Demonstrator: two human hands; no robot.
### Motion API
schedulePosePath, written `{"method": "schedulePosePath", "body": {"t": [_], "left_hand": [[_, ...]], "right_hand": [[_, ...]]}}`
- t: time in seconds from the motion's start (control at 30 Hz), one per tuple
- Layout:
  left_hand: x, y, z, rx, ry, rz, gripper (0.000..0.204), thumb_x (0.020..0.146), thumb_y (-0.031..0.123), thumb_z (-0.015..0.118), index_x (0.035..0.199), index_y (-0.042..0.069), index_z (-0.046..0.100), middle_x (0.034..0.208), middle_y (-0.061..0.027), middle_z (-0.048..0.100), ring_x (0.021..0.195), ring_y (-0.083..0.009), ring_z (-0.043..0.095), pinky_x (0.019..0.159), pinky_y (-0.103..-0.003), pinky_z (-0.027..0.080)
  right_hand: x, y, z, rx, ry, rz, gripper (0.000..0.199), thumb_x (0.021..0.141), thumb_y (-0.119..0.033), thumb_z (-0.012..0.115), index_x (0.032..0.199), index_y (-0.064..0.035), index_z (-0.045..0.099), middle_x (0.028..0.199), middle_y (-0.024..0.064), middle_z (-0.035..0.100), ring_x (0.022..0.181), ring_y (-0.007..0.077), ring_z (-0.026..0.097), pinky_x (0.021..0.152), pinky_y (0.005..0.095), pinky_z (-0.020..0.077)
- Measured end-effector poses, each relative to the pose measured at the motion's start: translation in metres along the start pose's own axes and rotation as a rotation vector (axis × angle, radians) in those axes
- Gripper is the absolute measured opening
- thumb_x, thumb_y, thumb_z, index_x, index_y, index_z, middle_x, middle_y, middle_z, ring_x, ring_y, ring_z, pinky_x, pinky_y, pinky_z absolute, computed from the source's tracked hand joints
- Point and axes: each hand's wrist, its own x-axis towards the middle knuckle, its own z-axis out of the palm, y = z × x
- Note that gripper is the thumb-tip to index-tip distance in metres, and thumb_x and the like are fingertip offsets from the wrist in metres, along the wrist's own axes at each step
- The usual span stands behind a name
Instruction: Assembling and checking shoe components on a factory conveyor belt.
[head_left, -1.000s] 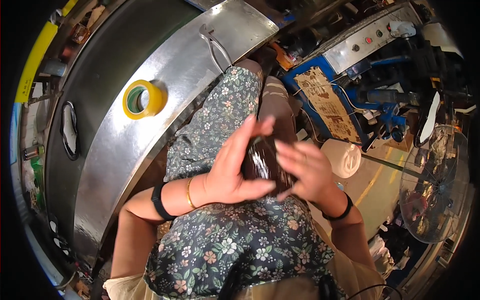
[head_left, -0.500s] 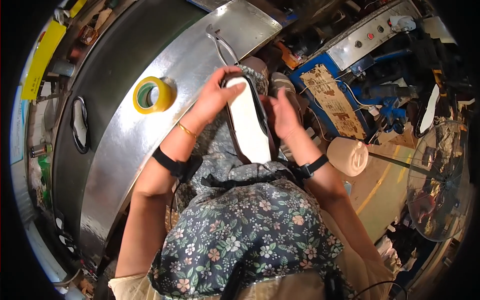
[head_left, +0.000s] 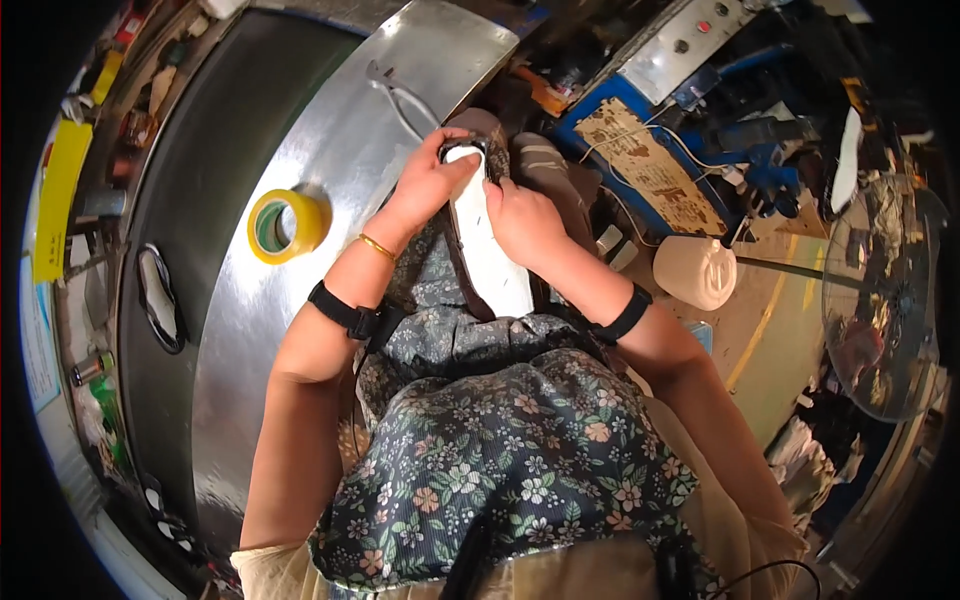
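Left hand (head_left: 432, 185) and right hand (head_left: 528, 225) clamp a shoe (head_left: 490, 255) at the frame's upper centre.
It lies white face up, its near end against the apron (head_left: 500, 440), seemingly for steadiness. A jug (head_left: 692, 272) stands right of centre, its contents not discernible; tape (head_left: 306, 226) rests on the bench (head_left: 240, 350) at left.

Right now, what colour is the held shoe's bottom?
The shoe's bottom is white, clearest in the head view.

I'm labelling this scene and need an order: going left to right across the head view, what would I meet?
Long yellow strip, black-edged white shoe part, yellow tape roll, left hand, right hand, cream plastic container, large round fan.
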Motion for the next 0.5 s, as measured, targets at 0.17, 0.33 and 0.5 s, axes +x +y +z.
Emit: {"method": "schedulePosePath", "body": {"t": [0.17,0.33,0.5], "left_hand": [[-0.006,-0.002,0.009,-0.010,-0.034,0.036,0.038,0.092,0.020,0.065,0.123,0.000,0.055,0.110,-0.0081,0.062,0.099,-0.0156,0.058,0.090,-0.029,0.047],[-0.010,-0.027,-0.010,-0.530,0.365,-0.037,0.054,0.101,0.041,0.043,0.121,-0.007,0.060,0.124,-0.0175,0.063,0.115,-0.0271,0.058,0.102,-0.036,0.042],[-0.053,0.029,-0.001,1.398,0.355,0.040,0.053,0.101,0.038,0.039,0.077,-0.002,0.065,0.076,-0.0235,0.068,0.073,-0.0460,0.065,0.066,-0.052,0.053]], "right_hand": [[-0.046,0.042,0.044,1.004,-0.126,-0.053,0.067,0.104,-0.039,0.041,0.155,-0.0039,0.014,0.158,0.0135,0.024,0.143,0.0220,0.028,0.115,0.0314,0.0241],[-0.033,-0.007,0.013,1.326,-0.156,0.173,0.067,0.103,-0.035,0.046,0.155,-0.0040,0.015,0.147,0.0144,0.042,0.128,0.0204,0.046,0.106,0.0330,0.0380],[-0.020,-0.033,0.057,0.929,0.106,0.054,0.074,0.102,-0.040,0.044,0.150,0.0073,0.014,0.146,0.0324,0.037,0.135,0.0399,0.040,0.110,0.0372,0.0332]]}}
